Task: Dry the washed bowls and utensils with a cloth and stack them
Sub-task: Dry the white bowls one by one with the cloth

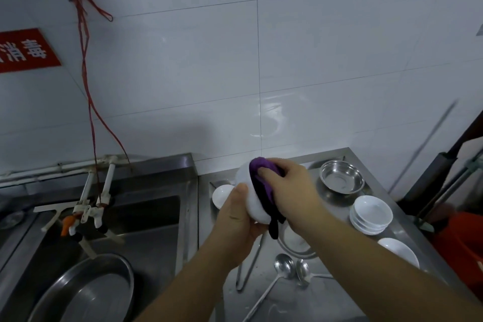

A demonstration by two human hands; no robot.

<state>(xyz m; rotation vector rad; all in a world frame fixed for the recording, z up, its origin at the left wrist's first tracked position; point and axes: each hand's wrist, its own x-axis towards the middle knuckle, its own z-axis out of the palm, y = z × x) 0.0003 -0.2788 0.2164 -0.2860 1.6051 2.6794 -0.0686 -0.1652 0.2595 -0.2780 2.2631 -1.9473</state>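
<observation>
My left hand grips a white bowl from below, raised above the steel counter. My right hand presses a purple cloth into the bowl, the cloth's dark end hanging down. On the counter sit a stack of white bowls, a single white bowl, a small white bowl and a steel bowl. Two metal spoons lie near the front. Another white bowl in a steel one is partly hidden under my right arm.
A steel sink lies left of the counter, with taps and a large metal basin in it. A red cord hangs on the tiled wall. Dark poles and an orange bucket stand at the right.
</observation>
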